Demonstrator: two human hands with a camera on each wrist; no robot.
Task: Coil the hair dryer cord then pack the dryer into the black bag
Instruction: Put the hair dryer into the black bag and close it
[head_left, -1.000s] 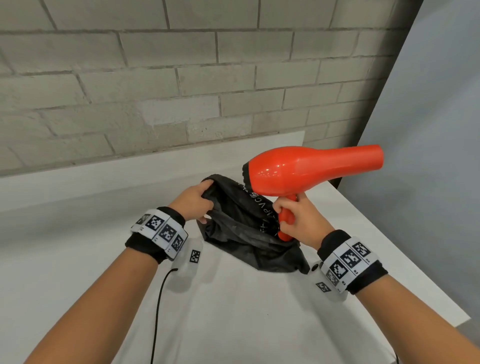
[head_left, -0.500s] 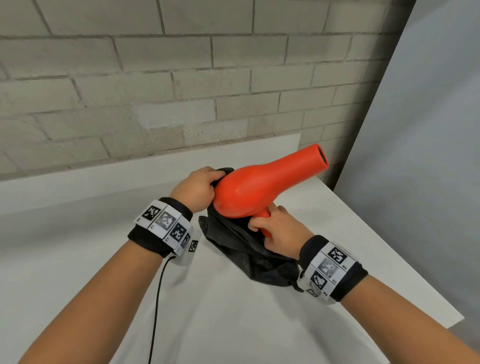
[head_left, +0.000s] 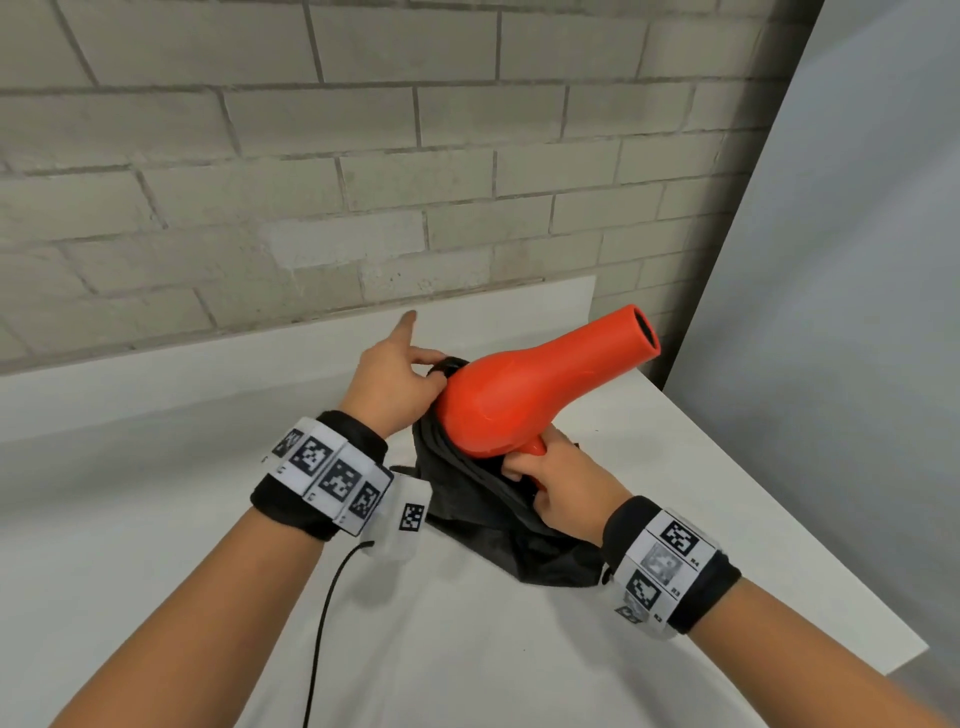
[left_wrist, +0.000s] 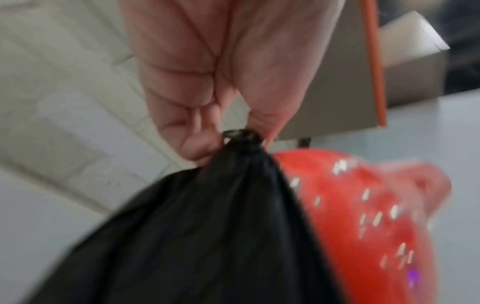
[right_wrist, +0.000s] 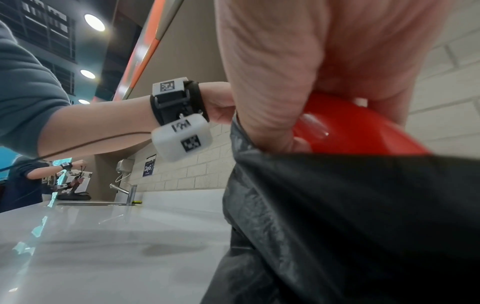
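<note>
The orange-red hair dryer (head_left: 530, 389) stands tilted in the mouth of the black bag (head_left: 498, 514), nozzle up and to the right, its rear end and handle sunk in the fabric. My right hand (head_left: 550, 483) grips the dryer's handle at the bag's near rim. My left hand (head_left: 400, 384) pinches the bag's gathered far rim (left_wrist: 240, 137) between thumb and fingers, forefinger sticking out. The dryer (left_wrist: 363, 216) is blurred beside the bag (left_wrist: 207, 226) in the left wrist view. In the right wrist view the dryer (right_wrist: 350, 127) sits above the bag (right_wrist: 337, 216). The dryer's cord is hidden.
The bag rests on a white table (head_left: 467, 649) against a brick wall (head_left: 363, 156). The table's right edge (head_left: 779, 499) lies close to the bag. A thin black cable (head_left: 324, 623) runs from my left wristband. Far left stand a tap (right_wrist: 127, 193) and another person (right_wrist: 23, 181).
The dryer has come down from above the bag and tipped nozzle-up, its rear sinking into the bag's mouth. My left hand lifted the rim, and its forefinger now sticks out.
</note>
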